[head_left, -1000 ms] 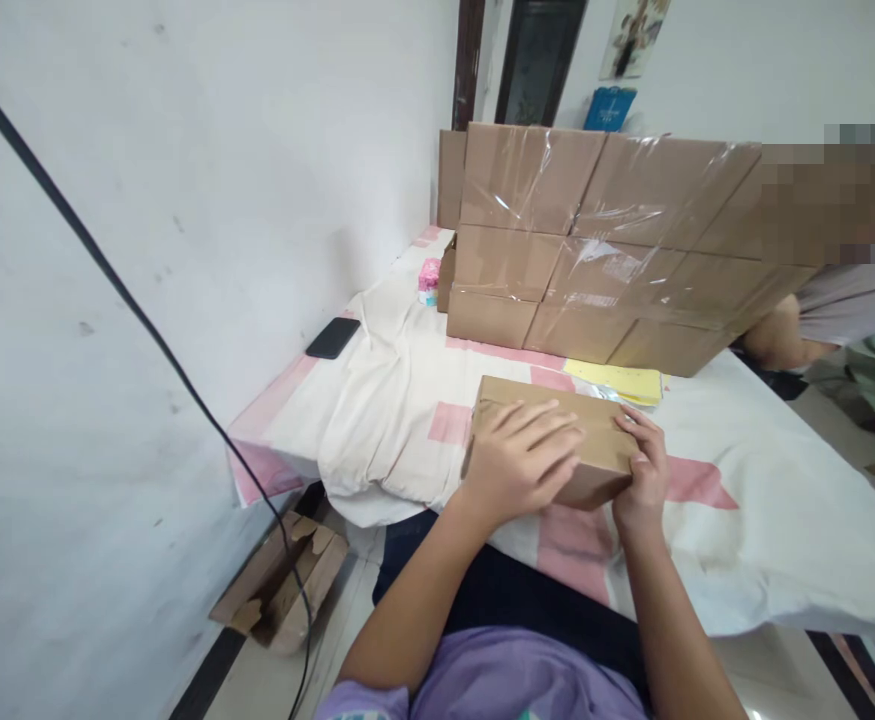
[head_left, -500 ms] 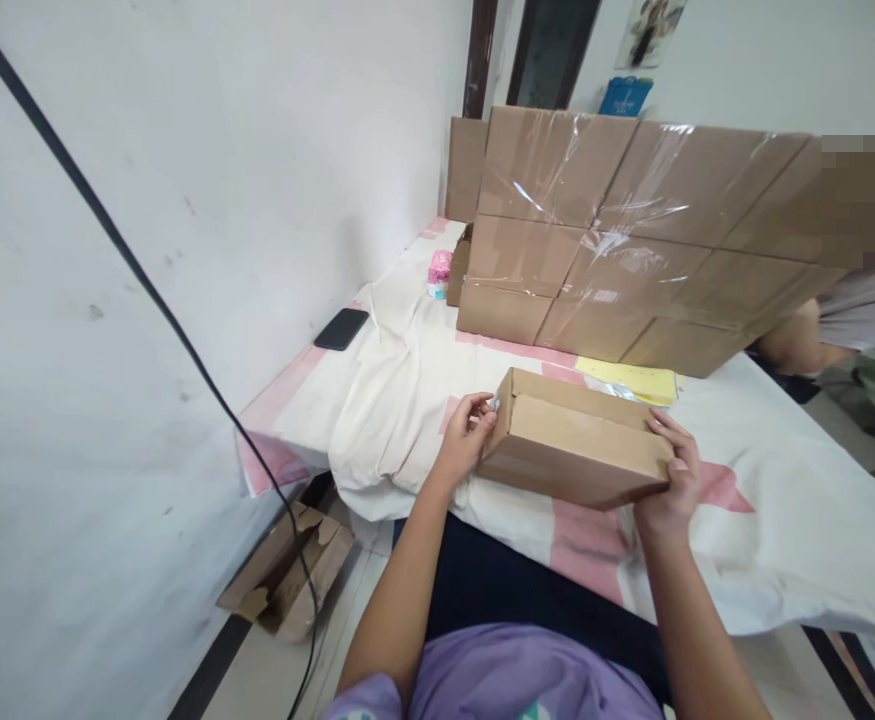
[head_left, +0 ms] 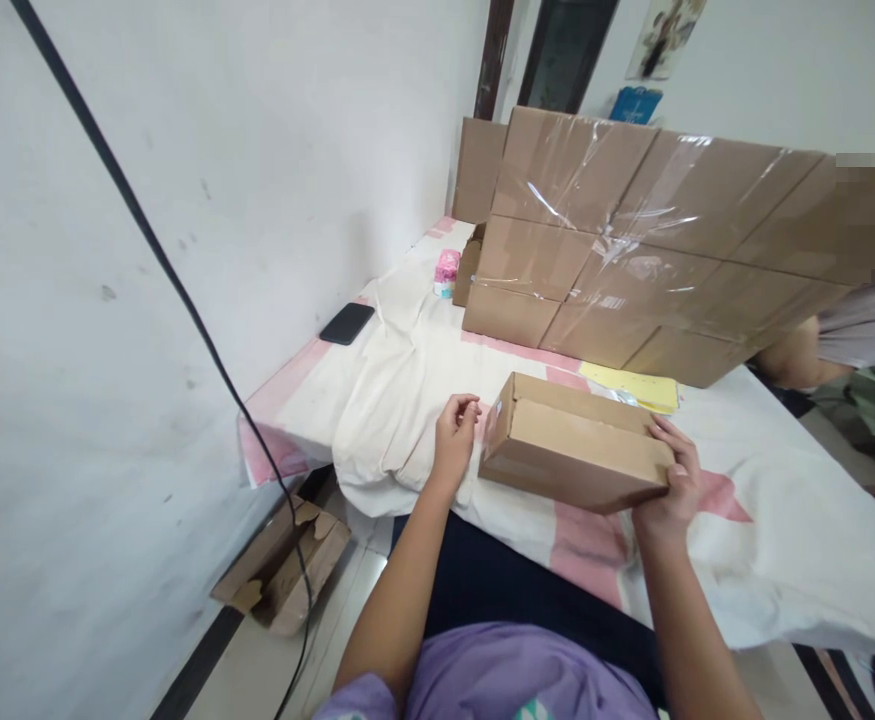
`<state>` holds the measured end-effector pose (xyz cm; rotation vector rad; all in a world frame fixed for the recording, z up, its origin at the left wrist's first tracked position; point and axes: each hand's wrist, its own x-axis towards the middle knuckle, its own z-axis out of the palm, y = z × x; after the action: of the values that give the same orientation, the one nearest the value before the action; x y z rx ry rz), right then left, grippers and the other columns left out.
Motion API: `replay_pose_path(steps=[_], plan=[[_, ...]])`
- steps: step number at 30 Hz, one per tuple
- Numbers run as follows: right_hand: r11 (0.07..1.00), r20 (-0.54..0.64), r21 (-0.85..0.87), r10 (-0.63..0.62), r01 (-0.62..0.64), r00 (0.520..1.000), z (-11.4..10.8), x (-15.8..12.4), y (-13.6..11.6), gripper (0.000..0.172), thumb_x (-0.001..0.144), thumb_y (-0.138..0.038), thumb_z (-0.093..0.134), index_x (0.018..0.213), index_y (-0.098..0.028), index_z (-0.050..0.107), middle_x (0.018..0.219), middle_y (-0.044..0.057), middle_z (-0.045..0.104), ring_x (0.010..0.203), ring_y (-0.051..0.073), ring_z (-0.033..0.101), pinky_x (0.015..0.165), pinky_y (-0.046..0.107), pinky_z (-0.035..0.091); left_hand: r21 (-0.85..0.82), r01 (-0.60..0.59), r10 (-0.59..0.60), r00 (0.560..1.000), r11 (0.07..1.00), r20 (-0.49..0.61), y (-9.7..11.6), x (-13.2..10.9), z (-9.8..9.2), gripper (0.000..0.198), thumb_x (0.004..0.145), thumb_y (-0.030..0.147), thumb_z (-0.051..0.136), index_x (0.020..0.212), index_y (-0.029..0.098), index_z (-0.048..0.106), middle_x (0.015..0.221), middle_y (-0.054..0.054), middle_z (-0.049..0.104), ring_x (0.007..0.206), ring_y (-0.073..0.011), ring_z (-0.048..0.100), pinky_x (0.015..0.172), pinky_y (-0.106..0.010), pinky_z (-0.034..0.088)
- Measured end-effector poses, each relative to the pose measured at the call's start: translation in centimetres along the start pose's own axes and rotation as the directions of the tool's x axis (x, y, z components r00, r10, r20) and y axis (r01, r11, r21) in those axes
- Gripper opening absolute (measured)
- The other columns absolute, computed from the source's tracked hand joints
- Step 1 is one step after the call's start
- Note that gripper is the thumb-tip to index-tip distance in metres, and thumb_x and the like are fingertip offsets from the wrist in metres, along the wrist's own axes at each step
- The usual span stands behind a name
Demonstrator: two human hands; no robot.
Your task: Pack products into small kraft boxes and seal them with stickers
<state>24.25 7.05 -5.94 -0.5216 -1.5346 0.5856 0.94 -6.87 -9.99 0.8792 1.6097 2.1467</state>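
Observation:
A closed brown cardboard box [head_left: 579,440] is on the cloth-covered table in front of me, tilted slightly. My right hand [head_left: 671,475] grips its right end, fingers over the far top edge and thumb on the near side. On the box's left end is a small whitish label [head_left: 498,408]. My left hand [head_left: 457,432] is just left of that end, apart from it, with the fingers curled in towards the thumb. Whether anything small is between those fingertips cannot be made out.
Behind the box stands a wall of taped cartons [head_left: 632,240]. Yellow sheets [head_left: 636,388] lie before it. A black phone [head_left: 347,323] and a pink pack [head_left: 447,272] rest on the tablecloth [head_left: 399,400]. A torn carton [head_left: 287,570] is on the floor, a cable [head_left: 204,340] hangs left, and another person's arm [head_left: 793,355] shows right.
My left hand has drawn away leftward from the box's left end, where it was touching, and the label there is now uncovered. My right hand keeps its grip on the box.

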Motion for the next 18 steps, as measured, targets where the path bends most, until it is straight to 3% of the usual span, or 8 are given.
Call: replay_pose_path(steps=[6,11,15,18], plan=[[0.998,0.018,-0.063,0.006,-0.005,1.0,0.0,0.1,0.1,0.044,0.092,-0.05,0.044,0.104,-0.018,0.072,0.128,0.014,0.07,0.127,0.038,0.061,0.11,0.064,0.039,0.038,-0.087,0.084,0.992,0.995,0.095,1.0,-0.2,0.0,0.026,0.095,0.042,0.062,0.096,0.019,0.073,0.093,-0.007,0.072,0.088,-0.0184,0.065,0.072,-0.028,0.047],[0.998,0.049,-0.063,0.003,0.0,0.999,0.0,-0.2,-0.8,0.045,0.098,-0.049,0.042,0.111,-0.018,0.071,0.132,0.015,0.067,0.129,0.037,0.059,0.112,0.062,0.038,0.074,-0.215,0.208,0.974,0.974,0.086,1.7,-0.7,-0.1,0.031,0.095,0.046,0.06,0.09,0.019,0.073,0.093,-0.01,0.071,0.091,-0.0204,0.065,0.077,-0.031,0.049],[0.999,0.042,-0.053,-0.004,0.007,0.999,0.1,-0.5,-1.1,0.041,0.098,-0.045,0.043,0.115,-0.019,0.069,0.134,0.015,0.066,0.13,0.035,0.058,0.112,0.06,0.038,0.114,-0.313,0.301,0.948,0.943,0.107,1.7,-1.0,-0.3,0.043,0.099,0.055,0.051,0.092,0.018,0.073,0.094,-0.01,0.069,0.093,-0.0222,0.064,0.084,-0.036,0.049],[0.996,0.045,-0.089,-0.019,0.023,0.999,0.3,-0.6,-1.2,0.04,0.1,-0.045,0.041,0.114,-0.02,0.068,0.135,0.014,0.065,0.129,0.035,0.058,0.113,0.06,0.038,0.146,-0.374,0.356,0.925,0.916,0.133,1.6,-1.1,-0.4,0.063,0.098,0.071,0.038,0.091,0.018,0.073,0.092,-0.01,0.066,0.089,-0.0232,0.062,0.082,-0.037,0.049]])
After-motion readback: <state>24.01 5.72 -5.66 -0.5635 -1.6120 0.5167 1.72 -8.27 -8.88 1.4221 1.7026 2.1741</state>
